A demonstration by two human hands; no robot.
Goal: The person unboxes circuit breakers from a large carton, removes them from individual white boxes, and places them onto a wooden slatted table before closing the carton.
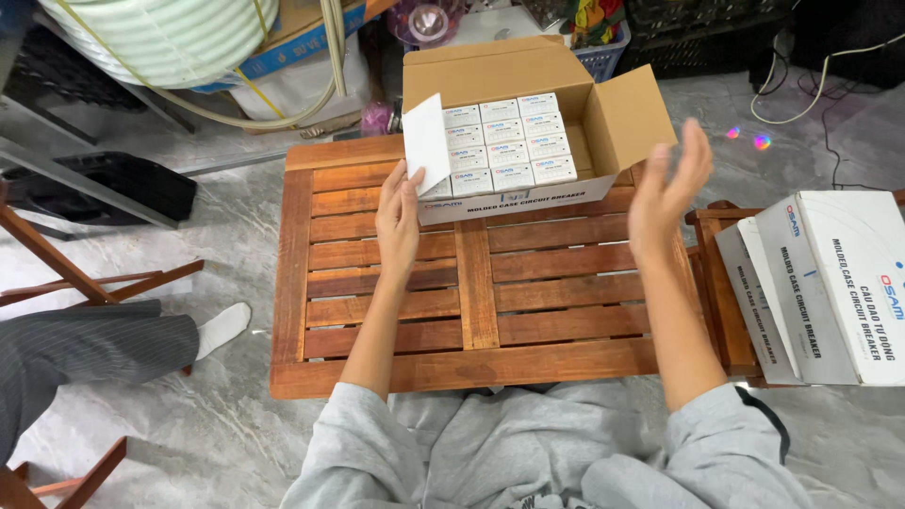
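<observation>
An open cardboard carton (617, 118) stands at the far edge of a low slatted wooden table (471, 302). Inside it lie several small white boxes (509, 141) packed in rows. My left hand (398, 221) rests against the carton's front left corner, its fingers touching the white left flap (427, 141). My right hand (665, 193) hovers in the air just right of the carton, fingers spread, holding nothing. Grey sleeves cover both my upper arms.
Two white boxes (820, 283) lean on a wooden stand at the right. Another person's leg in striped trousers and a white sock (222, 328) lies at left. A black tray (113, 184), a hose coil (170, 38) and cables (811, 94) surround the table on the marble floor.
</observation>
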